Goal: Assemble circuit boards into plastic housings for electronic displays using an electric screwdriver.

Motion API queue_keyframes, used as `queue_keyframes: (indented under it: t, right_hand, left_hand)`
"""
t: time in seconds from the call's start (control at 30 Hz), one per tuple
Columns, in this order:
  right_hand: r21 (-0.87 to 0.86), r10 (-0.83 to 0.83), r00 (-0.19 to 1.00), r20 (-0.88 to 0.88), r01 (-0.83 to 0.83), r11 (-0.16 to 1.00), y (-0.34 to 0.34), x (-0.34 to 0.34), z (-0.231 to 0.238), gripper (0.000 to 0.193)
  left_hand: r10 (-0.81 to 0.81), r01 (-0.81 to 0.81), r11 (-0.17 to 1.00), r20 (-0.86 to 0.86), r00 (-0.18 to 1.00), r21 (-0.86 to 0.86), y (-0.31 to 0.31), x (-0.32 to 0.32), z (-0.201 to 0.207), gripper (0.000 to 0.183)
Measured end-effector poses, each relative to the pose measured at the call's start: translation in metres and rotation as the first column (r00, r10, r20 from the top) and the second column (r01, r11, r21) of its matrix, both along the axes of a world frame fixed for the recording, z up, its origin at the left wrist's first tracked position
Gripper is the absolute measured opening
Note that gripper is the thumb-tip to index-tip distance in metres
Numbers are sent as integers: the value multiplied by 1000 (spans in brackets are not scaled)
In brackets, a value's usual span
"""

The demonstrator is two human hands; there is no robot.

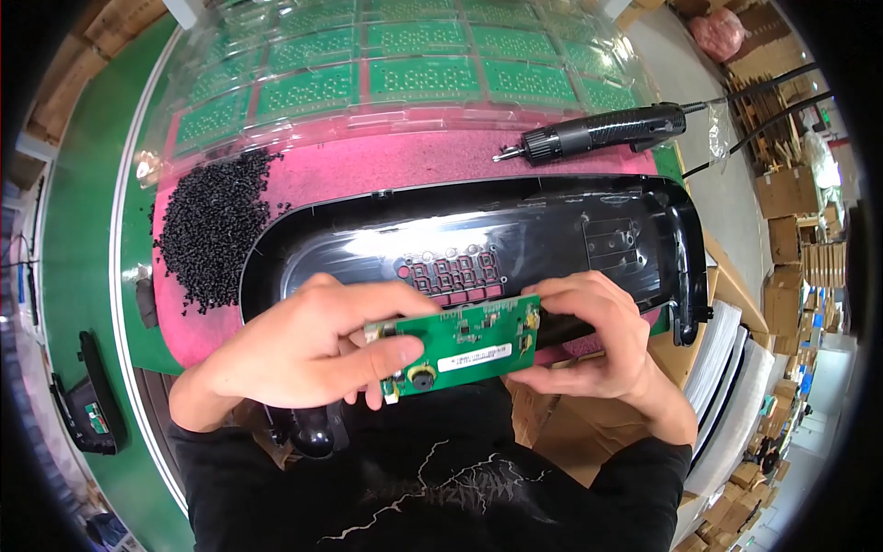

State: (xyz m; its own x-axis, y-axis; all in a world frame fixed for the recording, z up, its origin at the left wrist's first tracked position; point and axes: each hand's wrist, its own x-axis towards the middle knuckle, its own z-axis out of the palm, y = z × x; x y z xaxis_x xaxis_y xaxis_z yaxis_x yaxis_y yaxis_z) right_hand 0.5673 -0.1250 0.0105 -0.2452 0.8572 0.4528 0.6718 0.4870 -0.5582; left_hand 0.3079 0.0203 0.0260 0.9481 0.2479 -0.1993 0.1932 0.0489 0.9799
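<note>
A green circuit board (474, 342) with a white label and small components is held in the air between my two hands. My left hand (322, 340) grips its left end, thumb lying on the component side. At the other end, my right hand (598, 336) pinches the board's right edge between thumb and fingers. Behind and below the board lies a long black plastic housing (543, 221), open side up, with digit-shaped cutouts in its floor. My hands hide part of its near edge.
Small black screws (213, 235) form a heap on the pink mat (368, 156) at left. A black electric screwdriver (602, 133) lies beyond the housing, cable running right. Clear trays of green boards (418, 78) stand at the back. Another black housing (87, 405) is far left; cardboard boxes (786, 193) stand right.
</note>
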Motion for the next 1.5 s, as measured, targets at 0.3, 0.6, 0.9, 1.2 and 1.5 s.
queue_keyframes:
  t: [0.3, 0.6, 0.9, 1.2, 1.5]
  right_hand:
    - [-177, -205, 970, -128, 181, 967, 6, 6, -14, 60]
    - [-117, -202, 978, 54, 207, 971, 9, 7, -18, 55]
    - [-219, -229, 969, 88, 243, 945, 11, 4, -13, 50]
    - [-260, -241, 967, 85, 255, 931, 11, 2, -10, 48]
    - [-257, -243, 965, 97, 260, 931, 12, 2, -11, 46]
  left_hand:
    - [283, -291, 918, 69, 957, 269, 8, 5, -13, 56]
    - [215, -132, 761, -55, 975, 635, 7, 10, -13, 64]
    - [273, -167, 736, -61, 960, 656, 7, 8, -18, 66]
    - [260, -147, 746, -81, 962, 650, 9, 7, -17, 68]
    - [242, -124, 753, -98, 965, 646, 11, 6, -18, 68]
